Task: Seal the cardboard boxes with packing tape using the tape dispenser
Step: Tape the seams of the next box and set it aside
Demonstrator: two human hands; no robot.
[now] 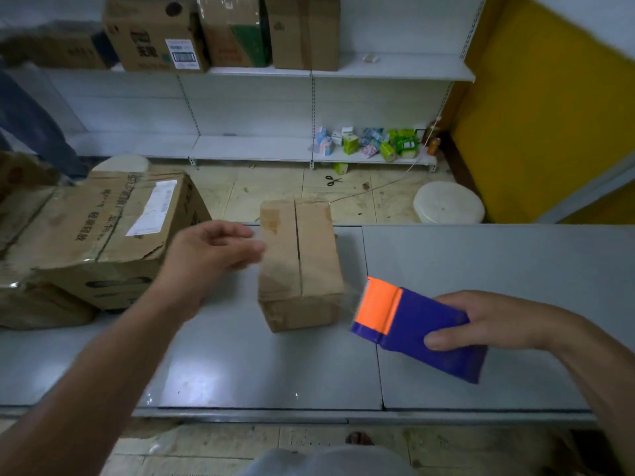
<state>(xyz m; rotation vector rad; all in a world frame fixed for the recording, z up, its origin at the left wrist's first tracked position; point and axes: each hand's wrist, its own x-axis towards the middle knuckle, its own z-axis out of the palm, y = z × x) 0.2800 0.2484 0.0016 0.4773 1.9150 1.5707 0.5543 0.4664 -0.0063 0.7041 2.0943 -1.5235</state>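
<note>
A small brown cardboard box (300, 262) stands on the grey table (481, 269), its top flaps closed with a seam down the middle. My right hand (488, 321) grips a purple tape dispenser (426, 334) with an orange front, just right of the box's near corner. A faint strip of clear tape seems to run from the dispenser to the box. My left hand (213, 249) hovers blurred at the box's left side, fingers loosely curled and holding nothing.
Larger worn cardboard boxes (103, 235) sit at the table's left. White shelving (378, 67) behind carries more boxes and small cartons. Scissors (332, 180) lie on the floor, with a white round stool (448, 202) nearby. A person's legs show at far left.
</note>
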